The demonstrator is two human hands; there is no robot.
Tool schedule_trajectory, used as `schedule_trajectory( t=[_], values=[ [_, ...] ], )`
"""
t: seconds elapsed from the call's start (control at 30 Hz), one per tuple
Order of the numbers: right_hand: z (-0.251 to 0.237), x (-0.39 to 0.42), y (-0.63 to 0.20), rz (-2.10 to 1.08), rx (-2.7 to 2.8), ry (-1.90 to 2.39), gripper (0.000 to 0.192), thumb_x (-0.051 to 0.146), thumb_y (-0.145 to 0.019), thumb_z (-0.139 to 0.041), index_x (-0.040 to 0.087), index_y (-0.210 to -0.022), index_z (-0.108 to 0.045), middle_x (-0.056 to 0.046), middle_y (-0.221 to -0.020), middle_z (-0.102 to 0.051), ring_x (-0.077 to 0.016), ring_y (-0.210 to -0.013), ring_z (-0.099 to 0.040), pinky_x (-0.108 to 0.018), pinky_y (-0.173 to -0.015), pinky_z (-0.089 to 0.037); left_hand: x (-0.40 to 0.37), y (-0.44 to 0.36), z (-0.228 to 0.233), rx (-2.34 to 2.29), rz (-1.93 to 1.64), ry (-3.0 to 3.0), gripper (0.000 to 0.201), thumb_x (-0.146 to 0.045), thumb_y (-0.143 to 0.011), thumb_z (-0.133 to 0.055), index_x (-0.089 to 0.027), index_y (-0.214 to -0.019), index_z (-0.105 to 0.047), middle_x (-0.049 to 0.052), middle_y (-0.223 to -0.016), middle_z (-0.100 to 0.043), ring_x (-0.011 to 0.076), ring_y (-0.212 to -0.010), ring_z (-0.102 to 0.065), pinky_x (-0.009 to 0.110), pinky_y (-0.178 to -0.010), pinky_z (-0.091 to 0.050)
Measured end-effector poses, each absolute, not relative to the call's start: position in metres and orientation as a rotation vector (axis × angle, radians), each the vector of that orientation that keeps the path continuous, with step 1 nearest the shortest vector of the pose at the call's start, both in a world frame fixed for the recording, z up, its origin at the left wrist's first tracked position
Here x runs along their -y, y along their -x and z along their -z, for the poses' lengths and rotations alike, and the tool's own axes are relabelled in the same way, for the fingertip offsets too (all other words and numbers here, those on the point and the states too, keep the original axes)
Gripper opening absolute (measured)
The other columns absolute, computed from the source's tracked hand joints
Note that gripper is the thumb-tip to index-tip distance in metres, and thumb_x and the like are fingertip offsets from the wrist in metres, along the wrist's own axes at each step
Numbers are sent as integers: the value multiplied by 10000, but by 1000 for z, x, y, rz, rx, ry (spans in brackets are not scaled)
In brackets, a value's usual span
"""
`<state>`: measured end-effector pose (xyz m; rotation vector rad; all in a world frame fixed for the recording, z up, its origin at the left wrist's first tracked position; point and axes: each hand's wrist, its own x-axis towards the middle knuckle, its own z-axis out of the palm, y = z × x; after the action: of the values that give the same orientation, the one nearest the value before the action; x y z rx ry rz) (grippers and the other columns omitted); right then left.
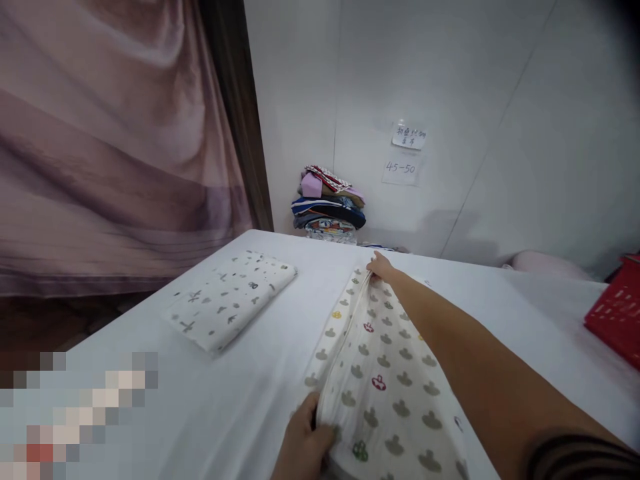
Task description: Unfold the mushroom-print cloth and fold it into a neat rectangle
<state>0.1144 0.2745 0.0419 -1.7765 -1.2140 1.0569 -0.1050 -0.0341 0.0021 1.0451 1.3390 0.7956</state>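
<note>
A cream cloth [385, 373] printed with grey mushroom-like shapes, a few in red, yellow and green, lies flat on the white table [240, 407], running from the near edge away toward the wall. It is folded lengthwise, its layered edge along its left side. The left hand [303, 443] pinches that edge at the near end; the right hand [381, 267], arm stretched over the cloth, pinches the far corner. The fabric looks soft and lightly crinkled.
</note>
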Motion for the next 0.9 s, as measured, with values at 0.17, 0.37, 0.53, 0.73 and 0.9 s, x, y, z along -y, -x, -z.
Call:
schedule_trajectory(
  t=[0.17,0.37,0.53,0.73,0.9],
  values=[
    [-37,-289,-105,-1053,1223,1732,896,79,-679,-656,268,-1427,-200,3,-709,-592,-132,-527,-545,-318,-565,-517,27,123,-4,-1582,-689,-1328,211,-126,-665,-439,-189,-831,-552,-10,-748,-613,173,-765,-566,237,-672,-426],
    [-14,-292,-84,-1100,1213,1737,981,188,-690,-697,208,-1451,-78,-5,-698,-607,-154,-538,-573,-333,-550,-518,20,126,-13,-1887,-388,-1549,369,-120,-739,-379,-188,-1090,-471,32,-898,-642,166,-800,-599,244,-712,-405],
    [-9,-272,-89,-1094,1256,1673,787,199,-760,-612,173,-1429,-198,-74,-869,-642,-161,-664,-610,-292,-592,-531,26,123,-17,-1998,-162,-1657,423,-197,-786,-385,-199,-1206,-435,82,-1096,-607,223,-929,-597,307,-767,-414],
    [-9,-192,-148,-939,1357,1598,465,175,-724,-616,200,-1184,-556,-70,-1199,-557,-212,-1085,-523,-338,-923,-439,33,130,-9,-2103,-234,-1835,349,-270,-843,-357,-231,-1152,-515,60,-1143,-544,213,-1017,-545,304,-778,-430],
    [8,-86,-206,-699,1214,1692,578,279,-712,-633,283,-1268,-474,-27,-1357,-429,-221,-1255,-378,-355,-1020,-356,28,133,-7,-2037,-268,-1910,385,-390,-886,-308,-189,-1126,-533,90,-1100,-559,227,-1012,-540,337,-823,-422]
  ],
)
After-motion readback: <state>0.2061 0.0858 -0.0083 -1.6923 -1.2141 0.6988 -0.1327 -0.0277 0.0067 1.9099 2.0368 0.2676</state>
